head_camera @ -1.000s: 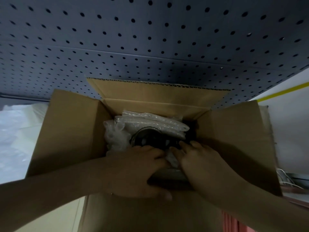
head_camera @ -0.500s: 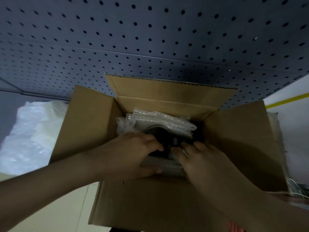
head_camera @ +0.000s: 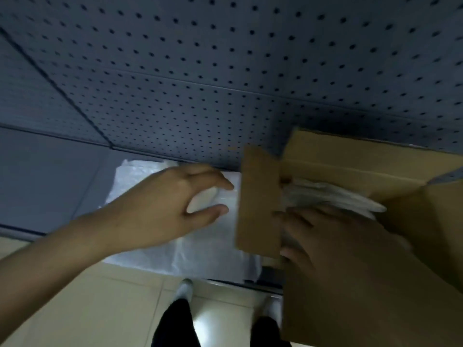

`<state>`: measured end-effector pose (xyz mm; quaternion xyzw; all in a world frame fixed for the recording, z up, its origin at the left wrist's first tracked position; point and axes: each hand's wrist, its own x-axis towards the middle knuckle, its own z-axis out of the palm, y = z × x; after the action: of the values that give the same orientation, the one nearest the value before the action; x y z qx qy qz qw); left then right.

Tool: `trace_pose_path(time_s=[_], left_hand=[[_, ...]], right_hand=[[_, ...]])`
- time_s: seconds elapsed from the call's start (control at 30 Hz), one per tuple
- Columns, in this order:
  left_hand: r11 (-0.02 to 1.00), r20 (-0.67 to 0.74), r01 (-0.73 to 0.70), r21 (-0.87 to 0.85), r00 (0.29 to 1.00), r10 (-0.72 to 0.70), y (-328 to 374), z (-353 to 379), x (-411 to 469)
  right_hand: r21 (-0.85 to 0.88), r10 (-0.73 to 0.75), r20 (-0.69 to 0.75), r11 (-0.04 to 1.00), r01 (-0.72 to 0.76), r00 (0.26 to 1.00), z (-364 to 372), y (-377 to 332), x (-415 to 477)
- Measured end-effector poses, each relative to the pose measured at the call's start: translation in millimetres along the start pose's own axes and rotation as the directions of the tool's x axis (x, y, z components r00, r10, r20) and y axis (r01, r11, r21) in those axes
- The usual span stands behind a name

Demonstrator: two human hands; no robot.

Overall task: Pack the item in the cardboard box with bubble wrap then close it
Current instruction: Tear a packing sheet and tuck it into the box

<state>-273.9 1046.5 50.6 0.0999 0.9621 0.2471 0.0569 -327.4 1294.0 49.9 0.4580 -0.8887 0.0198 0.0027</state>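
The open cardboard box (head_camera: pixel 350 156) stands at the right, its flaps up. Bubble wrap (head_camera: pixel 333 194) shows inside it; the dark item is hidden from here. My right hand (head_camera: pixel 333 244) rests palm down in the box opening on the wrap, fingers spread near the left flap (head_camera: pixel 259 201). My left hand (head_camera: pixel 170 204) hovers outside the box to the left, fingers and thumb apart, just above a pile of loose bubble wrap sheets (head_camera: pixel 200 251) on the bench. I cannot see anything held in it.
A dark blue pegboard wall (head_camera: pixel 225 71) rises behind the bench. Below the bench edge lie beige floor tiles (head_camera: pixel 100 309), with the person's dark trouser legs and light shoes (head_camera: pixel 184 289). The view is motion-blurred.
The view has swung left, so the box sits at the right. My left hand has come out of the box and moved left over the loose wrap. My right hand stays in the box.
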Motion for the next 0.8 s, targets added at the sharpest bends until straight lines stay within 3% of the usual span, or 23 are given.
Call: trace_pose_path(time_s=[0.1, 0.2, 0.27, 0.3, 0.37, 0.43, 0.47, 0.5, 0.53, 0.57, 0.67, 0.73, 0.8], left_hand=[[0.994, -0.031, 0.099, -0.043, 0.994, -0.101, -65, -31, -37], [0.977, 0.073, 0.209, -0.039, 0.976, -0.206, -127, -39, -62], [0.967, 0.161, 0.255, -0.007, 0.955, -0.251, -161, -33, -73], [0.962, 0.195, 0.271, -0.002, 0.944, -0.266, -175, -29, -77], [0.954, 0.250, 0.300, -0.006, 0.924, -0.289, -195, -21, -83], [0.946, 0.286, 0.325, -0.009, 0.907, -0.309, -206, -13, -87], [0.944, 0.293, 0.331, -0.008, 0.903, -0.314, -210, -11, -89], [0.943, 0.300, 0.333, -0.011, 0.901, -0.314, -212, -10, -90], [0.943, 0.308, 0.332, -0.021, 0.900, -0.310, -214, -9, -92], [0.942, 0.317, 0.333, -0.032, 0.897, -0.307, -216, -8, -93], [0.940, 0.333, 0.337, -0.045, 0.893, -0.304, -224, -9, -96], [0.941, 0.335, 0.336, -0.044, 0.892, -0.303, -228, -10, -96], [0.942, 0.336, 0.334, -0.034, 0.892, -0.304, -230, -11, -95]], right_hand=[[0.094, 0.027, -0.050, 0.995, -0.022, 0.998, -11, -62, 49], [0.132, 0.104, -0.140, 0.988, -0.086, 0.985, -13, -122, 88], [0.305, 0.253, -0.063, 0.926, -0.223, 0.965, 2, -153, 112], [0.442, 0.354, 0.084, 0.824, -0.354, 0.931, 15, -165, 123], [0.628, 0.539, 0.382, 0.445, -0.638, 0.751, 54, -180, 138], [0.622, 0.663, 0.606, -0.051, -0.781, 0.439, 87, -182, 149], [0.567, 0.644, 0.713, -0.296, -0.769, 0.278, 98, -181, 155], [0.504, 0.592, 0.790, -0.474, -0.722, 0.162, 113, -173, 160], [0.470, 0.551, 0.827, -0.573, -0.672, 0.109, 123, -166, 163], [0.480, 0.544, 0.832, -0.610, -0.630, 0.107, 139, -155, 166], [0.501, 0.521, 0.840, -0.639, -0.583, 0.151, 152, -131, 190], [0.478, 0.495, 0.861, -0.716, -0.509, 0.112, 133, -128, 206], [0.525, 0.524, 0.840, -0.717, -0.458, 0.142, 131, -115, 211]])
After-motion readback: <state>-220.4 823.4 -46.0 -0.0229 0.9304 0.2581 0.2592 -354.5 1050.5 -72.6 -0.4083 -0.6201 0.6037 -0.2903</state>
